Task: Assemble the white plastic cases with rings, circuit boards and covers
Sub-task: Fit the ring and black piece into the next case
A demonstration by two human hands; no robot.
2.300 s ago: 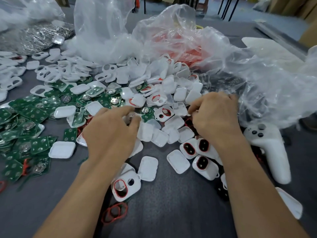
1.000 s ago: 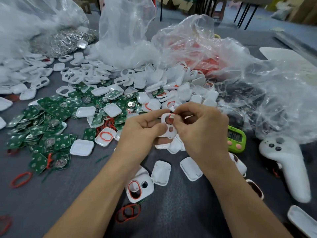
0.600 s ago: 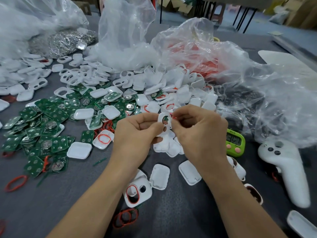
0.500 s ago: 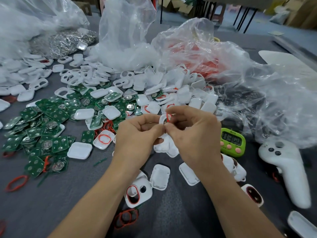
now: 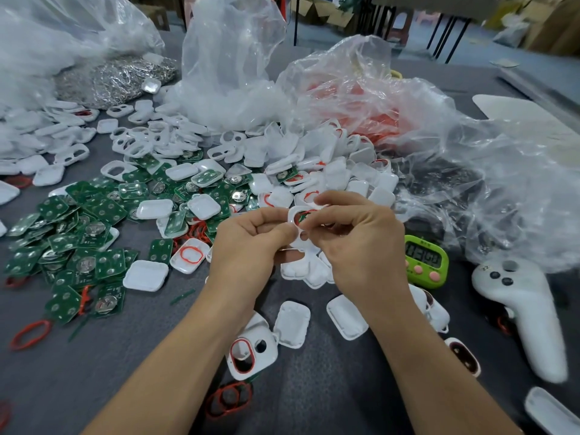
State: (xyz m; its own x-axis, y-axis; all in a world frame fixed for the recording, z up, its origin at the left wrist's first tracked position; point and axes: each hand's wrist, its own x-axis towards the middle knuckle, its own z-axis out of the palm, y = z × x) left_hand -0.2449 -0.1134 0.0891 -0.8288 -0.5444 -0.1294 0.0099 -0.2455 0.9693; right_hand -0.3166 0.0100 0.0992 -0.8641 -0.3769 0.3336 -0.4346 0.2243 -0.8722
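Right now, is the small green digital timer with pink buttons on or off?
On. The green digital timer shows dark digits on its screen, too blurred to read.

- The white case (image 5: pixel 294 215) is mostly hidden behind the left hand (image 5: pixel 248 243) and right hand (image 5: pixel 361 243); only its upper rim and holes show.
- On the green timer (image 5: pixel 424 262), right, the digits are too blurred to read.
- A white cover (image 5: pixel 552 412), near right, is cut off by the edge.

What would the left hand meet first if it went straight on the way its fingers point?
Probably the right hand, just across the white case that the left hand pinches.
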